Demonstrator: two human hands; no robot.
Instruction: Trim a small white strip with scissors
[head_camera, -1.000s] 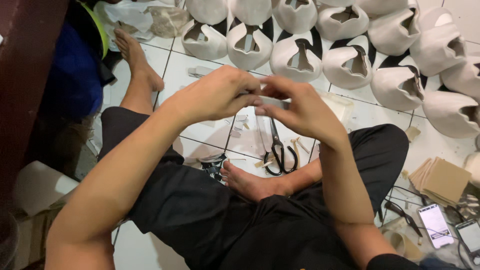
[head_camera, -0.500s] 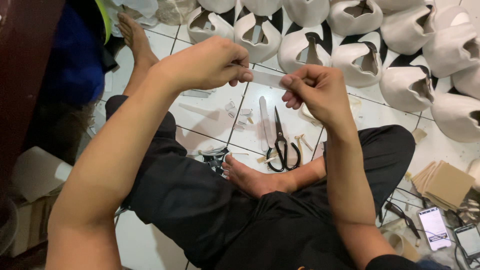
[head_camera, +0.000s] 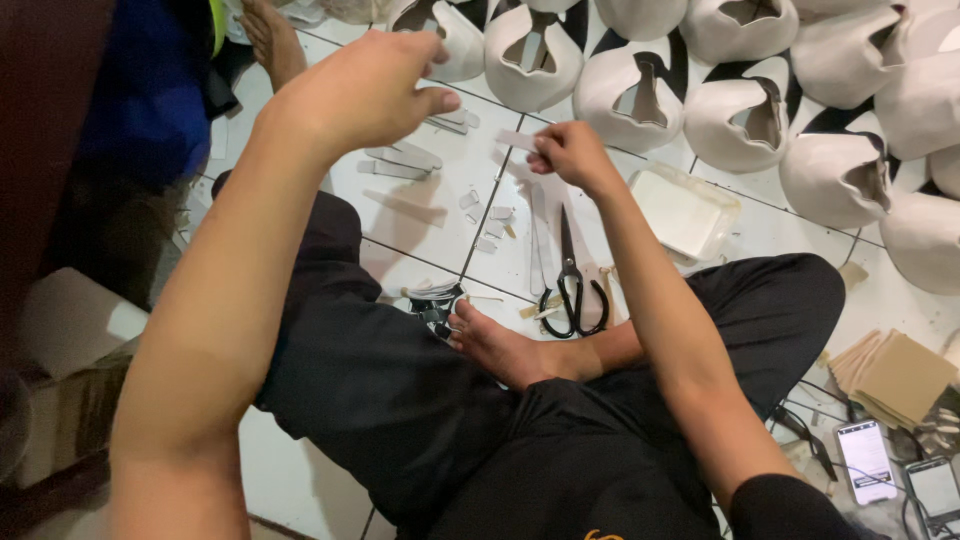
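Head view: hands pulled apart, strip stays with right hand

Left hand (head_camera: 365, 90) has lifted up and away to the left since half a second ago, when both hands met at one pale strip. Now its fingers are curled loosely with thumb out, and nothing shows in them. Below it, cut pale strips (head_camera: 400, 160) lie on the white tile floor (head_camera: 430, 225). Right hand (head_camera: 570, 155) pinches a small pale tape strip (head_camera: 517, 139) between thumb and fingertips, held above the floor and well apart from the left hand. That reads as the piece now separated. Black scissors (head_camera: 570, 290) lie closed on the tiles just under the right forearm. White shoe uppers (head_camera: 630, 90) line the top; phones (head_camera: 868, 462) sit far right.
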